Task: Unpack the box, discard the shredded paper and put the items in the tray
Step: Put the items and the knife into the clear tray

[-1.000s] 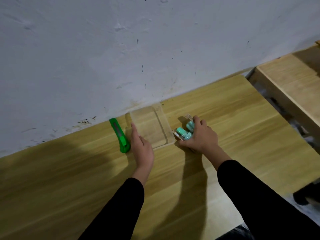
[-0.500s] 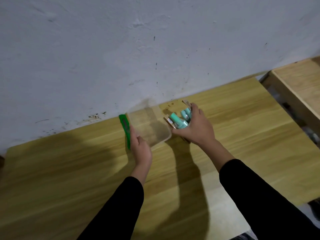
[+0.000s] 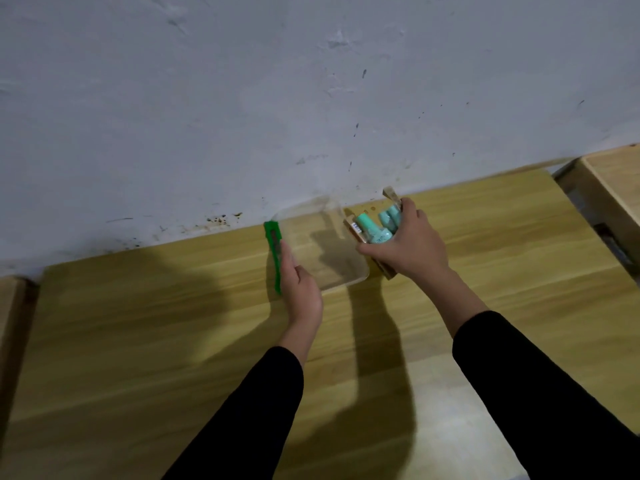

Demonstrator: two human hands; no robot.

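Gripping box (image 3: 382,270) of teal bottles (image 3: 367,225), right hand (image 3: 412,247) beside tray (image 3: 311,237).

On the table (image 3: 138,323) before the wall (image 3: 311,98), the tray (image 3: 360,276) is between my hands, the cutter (image 3: 273,244) just left of it beside my left hand (image 3: 301,292), and the box (image 3: 385,270), bottles (image 3: 367,225) in it, held in my right hand (image 3: 412,247) at its right edge.

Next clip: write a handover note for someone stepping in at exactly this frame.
Left hand: flat against the clear tray's left side, beside the green cutter.
Right hand: grips the open box, teal bottles inside, at the tray's right edge.
Done: box opened; no shredded paper in view.
Left: move the bottles into the tray, which holds nothing yet.
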